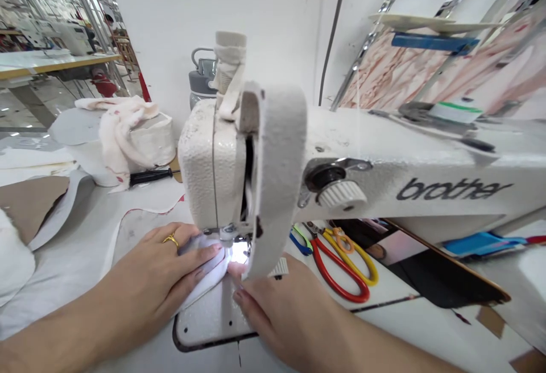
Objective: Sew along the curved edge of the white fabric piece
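A white sewing machine [426,157] marked "brother" reaches across from the right, its head [200,162] above a small lit area at the needle. White fabric [209,282] lies on the metal bed plate [209,322] under the head. My left hand [157,276], with a gold ring, presses the fabric from the left, fingers bent close together and fingertips on its folded edge. My right hand [290,299] is just right of the needle area, thumb and index fingertip at the fabric's right edge. The machine's head and cover partly hide its other fingers.
Red-handled scissors [336,276] and yellow-handled scissors [358,259] lie under the arm beside a dark phone-like panel [443,276]. A black-handled tool [149,176], cloth pieces [123,134] and a grey bottle [202,80] stand or lie at left. A white wall rises behind.
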Demonstrator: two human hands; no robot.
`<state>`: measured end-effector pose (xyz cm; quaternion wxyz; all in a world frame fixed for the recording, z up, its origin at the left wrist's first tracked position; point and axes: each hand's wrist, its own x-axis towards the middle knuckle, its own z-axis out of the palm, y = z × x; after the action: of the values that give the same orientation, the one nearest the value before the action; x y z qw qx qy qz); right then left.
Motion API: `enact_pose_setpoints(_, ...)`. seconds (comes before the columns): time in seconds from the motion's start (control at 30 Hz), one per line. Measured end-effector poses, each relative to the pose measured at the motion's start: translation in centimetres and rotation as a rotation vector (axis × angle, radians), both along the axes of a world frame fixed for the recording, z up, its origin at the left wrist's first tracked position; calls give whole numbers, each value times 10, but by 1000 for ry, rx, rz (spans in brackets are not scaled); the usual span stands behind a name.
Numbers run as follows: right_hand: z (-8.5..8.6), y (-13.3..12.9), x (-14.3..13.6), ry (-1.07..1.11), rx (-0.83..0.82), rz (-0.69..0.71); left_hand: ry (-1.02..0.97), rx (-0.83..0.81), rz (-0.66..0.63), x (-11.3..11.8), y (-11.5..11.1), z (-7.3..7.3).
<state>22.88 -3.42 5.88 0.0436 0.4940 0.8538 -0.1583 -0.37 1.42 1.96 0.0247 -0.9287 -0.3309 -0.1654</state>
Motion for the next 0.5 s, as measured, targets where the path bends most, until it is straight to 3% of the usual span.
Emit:
enact_pose_setpoints(0.13, -1, -1, 0, -26, 20, 9, 14, 53, -48, -1, 0, 1)
enact_pose_setpoints(0.37, -3, -1, 2, 1, 59, 72, 4, -13, -16, -10, 2, 4)
enact_pose_setpoints(0.5, -3, -3, 1, -15, 78, 28, 38, 10, -32, -13, -2, 0)
